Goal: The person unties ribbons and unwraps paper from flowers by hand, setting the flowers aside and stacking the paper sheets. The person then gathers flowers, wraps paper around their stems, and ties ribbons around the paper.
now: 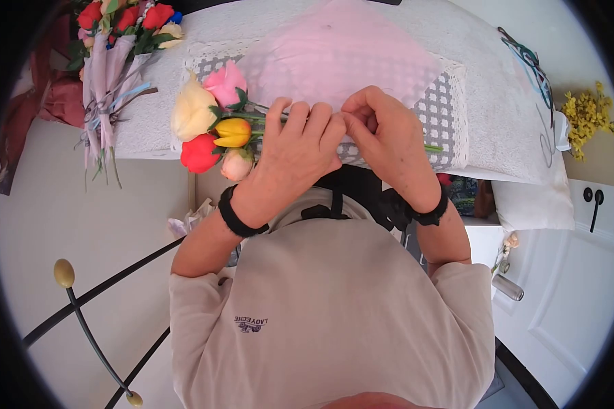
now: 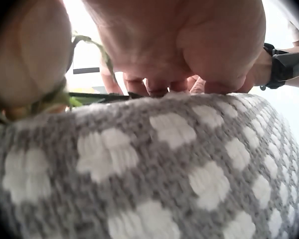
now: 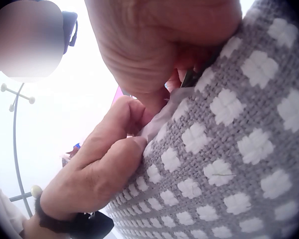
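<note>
In the head view a cream rose [image 1: 195,109], a pink rose [image 1: 226,83], a red rose [image 1: 200,153], a yellow tulip [image 1: 233,132] and a pale pink bud [image 1: 237,164] lie with green stems pointing right. The left hand [image 1: 297,146] has its bent fingers over the stems. Close beside it, the right hand [image 1: 392,143] has thumb and forefinger together. A translucent whitish sheet [image 3: 169,110] runs between both hands' fingertips in the right wrist view. The hands hide most of the stems' middle; a green stem end [image 1: 433,148] shows past the right hand.
Pink sheer wrapping [image 1: 334,51] spreads behind the hands over a grey-and-white patterned mat [image 1: 450,109]. At the left lies a wrapped bouquet [image 1: 106,88]. Tangled cords [image 1: 535,68] lie at the table's right, with yellow flowers [image 1: 589,117] beyond its edge.
</note>
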`<state>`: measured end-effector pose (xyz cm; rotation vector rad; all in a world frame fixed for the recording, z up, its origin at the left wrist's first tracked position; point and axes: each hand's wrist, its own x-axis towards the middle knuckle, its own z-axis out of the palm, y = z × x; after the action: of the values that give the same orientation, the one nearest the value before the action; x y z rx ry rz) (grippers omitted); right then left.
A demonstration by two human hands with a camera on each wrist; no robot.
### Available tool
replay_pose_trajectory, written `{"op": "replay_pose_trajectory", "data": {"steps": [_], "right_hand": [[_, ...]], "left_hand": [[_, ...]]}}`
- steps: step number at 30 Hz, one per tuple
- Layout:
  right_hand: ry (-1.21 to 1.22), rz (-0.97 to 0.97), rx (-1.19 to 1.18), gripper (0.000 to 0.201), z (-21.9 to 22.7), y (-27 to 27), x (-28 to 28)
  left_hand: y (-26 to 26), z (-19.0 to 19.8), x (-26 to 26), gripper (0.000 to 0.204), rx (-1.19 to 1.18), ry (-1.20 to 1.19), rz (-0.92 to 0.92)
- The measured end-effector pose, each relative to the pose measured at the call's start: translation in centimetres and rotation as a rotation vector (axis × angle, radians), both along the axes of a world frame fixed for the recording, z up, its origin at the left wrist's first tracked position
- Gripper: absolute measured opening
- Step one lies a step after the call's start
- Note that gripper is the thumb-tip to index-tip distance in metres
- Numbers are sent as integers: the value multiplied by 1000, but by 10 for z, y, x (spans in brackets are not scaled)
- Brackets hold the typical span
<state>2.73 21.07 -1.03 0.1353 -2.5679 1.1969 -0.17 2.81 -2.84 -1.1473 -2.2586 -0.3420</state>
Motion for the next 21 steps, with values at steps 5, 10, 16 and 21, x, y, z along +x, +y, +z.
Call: {"op": "replay_pose_trajectory", "data": {"steps": [5,10,16,21], "right_hand": [[-4,14,2,9,3,1,-1],[93,58,-4,11,0,5,4],[234,249,187,27,11,15,24],[314,245,316,30,2,15,24]], "left_hand": [[-1,2,-12,44,-58,-11,-109],[0,-4,-14,41,-21,-68,-112],[6,-9,-11,36,67,-61,-49],[8,-11,-12,34,144,-63,-62]]}}
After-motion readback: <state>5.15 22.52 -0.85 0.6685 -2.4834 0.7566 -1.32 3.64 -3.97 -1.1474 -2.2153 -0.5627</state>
